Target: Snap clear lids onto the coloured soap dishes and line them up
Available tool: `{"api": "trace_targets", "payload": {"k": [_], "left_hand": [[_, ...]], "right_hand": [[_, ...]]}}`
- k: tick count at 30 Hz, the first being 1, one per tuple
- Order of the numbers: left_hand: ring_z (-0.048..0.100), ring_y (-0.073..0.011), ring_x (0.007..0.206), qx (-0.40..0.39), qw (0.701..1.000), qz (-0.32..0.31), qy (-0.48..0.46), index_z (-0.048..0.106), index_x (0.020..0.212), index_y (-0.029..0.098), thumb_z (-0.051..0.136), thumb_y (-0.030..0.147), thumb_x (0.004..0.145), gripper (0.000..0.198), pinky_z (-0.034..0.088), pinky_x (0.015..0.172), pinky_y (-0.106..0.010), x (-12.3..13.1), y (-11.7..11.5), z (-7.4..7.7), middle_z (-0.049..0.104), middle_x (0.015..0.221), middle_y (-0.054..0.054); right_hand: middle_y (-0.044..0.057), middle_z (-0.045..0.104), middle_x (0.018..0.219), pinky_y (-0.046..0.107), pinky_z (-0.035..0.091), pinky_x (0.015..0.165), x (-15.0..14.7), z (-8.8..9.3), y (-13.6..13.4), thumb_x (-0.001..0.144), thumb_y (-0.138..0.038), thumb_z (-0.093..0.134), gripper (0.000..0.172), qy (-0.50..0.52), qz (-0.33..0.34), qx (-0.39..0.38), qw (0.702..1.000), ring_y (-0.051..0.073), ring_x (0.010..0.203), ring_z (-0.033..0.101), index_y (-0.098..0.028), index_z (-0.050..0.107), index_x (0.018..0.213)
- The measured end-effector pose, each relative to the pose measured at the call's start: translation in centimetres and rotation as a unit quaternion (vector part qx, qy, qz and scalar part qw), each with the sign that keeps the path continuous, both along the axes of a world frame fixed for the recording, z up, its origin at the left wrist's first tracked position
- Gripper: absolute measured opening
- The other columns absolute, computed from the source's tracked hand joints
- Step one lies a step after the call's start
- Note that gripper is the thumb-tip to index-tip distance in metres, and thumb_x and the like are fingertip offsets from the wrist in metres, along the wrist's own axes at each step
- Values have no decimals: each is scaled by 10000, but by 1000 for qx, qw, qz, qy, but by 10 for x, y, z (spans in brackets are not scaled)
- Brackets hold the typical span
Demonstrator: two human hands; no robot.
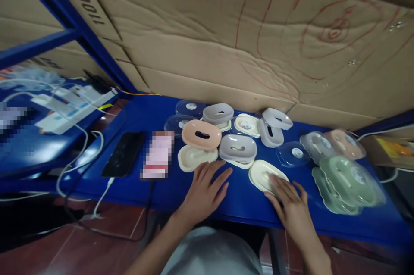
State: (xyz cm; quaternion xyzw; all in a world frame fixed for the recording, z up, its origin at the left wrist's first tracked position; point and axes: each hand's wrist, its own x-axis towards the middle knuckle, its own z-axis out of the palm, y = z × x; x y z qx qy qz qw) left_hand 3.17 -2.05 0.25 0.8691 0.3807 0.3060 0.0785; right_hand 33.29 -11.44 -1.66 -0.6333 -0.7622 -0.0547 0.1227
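Note:
My left hand (205,191) has its fingers spread over the table, fingertips near the front rim of a cream soap dish base (190,160). In my right hand (293,204) is a cream soap dish (258,172), fingers over its inside and thumb at the near rim. Between the hands, a little farther back, a grey slotted soap dish (238,143) rests on a cream piece. A peach slotted dish (210,128) leans over the cream base on the left. Behind these lie more grey dishes (210,113) and a cream one (249,126).
Clear lids (287,156) lie among the dishes. Lidded green dishes (344,180) are piled at right, beside grey and peach (343,141) ones. At left are a black phone (124,152) on a cable, a blurred pink item (158,150) and power strips (69,113). Cardboard (200,55) stands behind.

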Motion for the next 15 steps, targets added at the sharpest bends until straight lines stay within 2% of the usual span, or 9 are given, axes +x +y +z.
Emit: {"api": "trace_targets", "payload": {"k": [4, 8, 10, 15], "left_hand": [[603, -275, 1304, -20, 999, -38, 3, 628, 1387, 208, 546, 161, 1037, 362, 443, 1125, -493, 7, -28, -9, 637, 1420, -140], [586, -262, 1319, -35, 999, -41, 7, 637, 1368, 234, 539, 136, 1031, 364, 412, 1148, -489, 2, -48, -21, 628, 1431, -123], [576, -262, 1328, -19, 1000, -6, -4, 630, 1369, 245, 553, 123, 1023, 375, 397, 1161, -490, -6, -45, -23, 621, 1431, -124], [542, -353, 1374, 25, 985, 171, 3, 588, 1435, 220, 613, 212, 1016, 420, 421, 1135, -547, -28, -9, -22, 576, 1469, -184]], "right_hand": [[124, 682, 1441, 509, 290, 1162, -10, -3, 16, 1126, -393, 439, 510, -7, 21, 21, 1000, 285, 1294, 648, -235, 406, 1610], [137, 661, 1459, 492, 341, 1130, -15, -10, 20, 1094, -414, 526, 569, 9, 30, 29, 999, 297, 1291, 633, -231, 391, 1616], [125, 671, 1440, 476, 374, 1106, -12, -8, 18, 1080, -402, 561, 577, 24, 39, 31, 998, 292, 1262, 641, -247, 399, 1611], [122, 632, 1488, 447, 429, 1064, -7, 7, 28, 1086, -304, 538, 515, 66, 46, 62, 995, 276, 1288, 619, -272, 425, 1588]]}}
